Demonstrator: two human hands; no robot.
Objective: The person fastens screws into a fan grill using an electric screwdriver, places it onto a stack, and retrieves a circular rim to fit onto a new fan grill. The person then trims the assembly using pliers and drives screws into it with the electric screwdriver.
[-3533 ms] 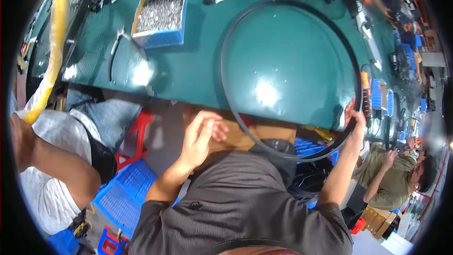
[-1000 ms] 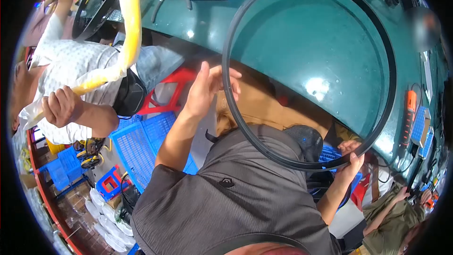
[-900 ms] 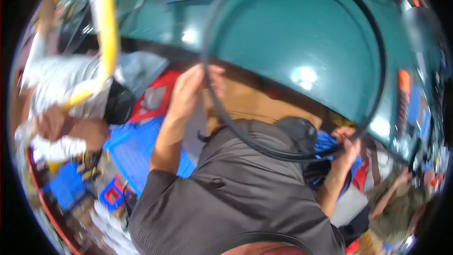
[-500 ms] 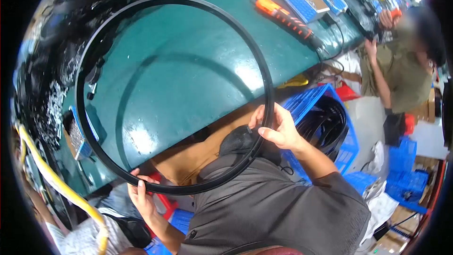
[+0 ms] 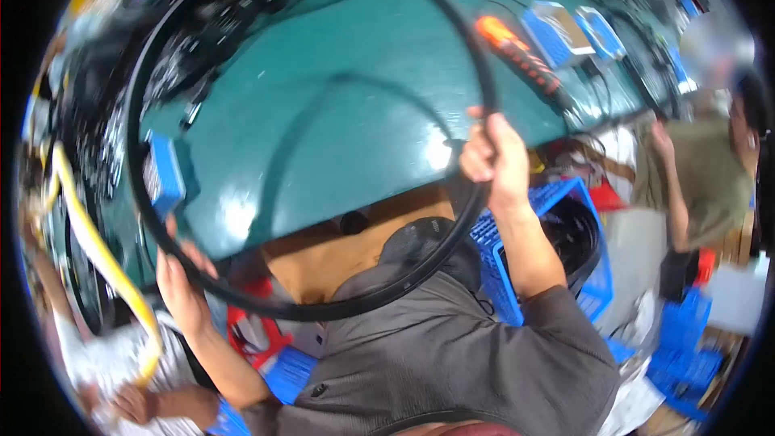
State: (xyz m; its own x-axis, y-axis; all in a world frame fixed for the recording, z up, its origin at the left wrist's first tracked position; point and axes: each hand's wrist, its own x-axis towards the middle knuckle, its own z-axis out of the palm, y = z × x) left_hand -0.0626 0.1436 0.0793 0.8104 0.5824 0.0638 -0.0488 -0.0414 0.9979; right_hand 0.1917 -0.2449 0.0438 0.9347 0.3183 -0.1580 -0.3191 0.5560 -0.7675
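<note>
A large black wheel rim [image 5: 323,309] is held up in front of me, tilted over the front edge of the green table [image 5: 355,137]. My left hand [image 5: 184,278] is closed around its lower left side. On the right side of the hoop, my right hand [image 5: 498,157] grips it with the fingers wrapped round. The rim is slightly blurred, and its shadow falls on the tabletop inside the ring.
An orange and black handheld tool [image 5: 521,55] lies near blue boxes [image 5: 557,35] at the back right. A small blue box [image 5: 167,176] stands left. Beside me is a blue crate [image 5: 598,299] holding black hoops. Co-workers [image 5: 702,169] are at right and lower left.
The rim has risen and come closer to my view. My left hand has moved up and left along with it, while my right hand has shifted upward on the rim's side.
</note>
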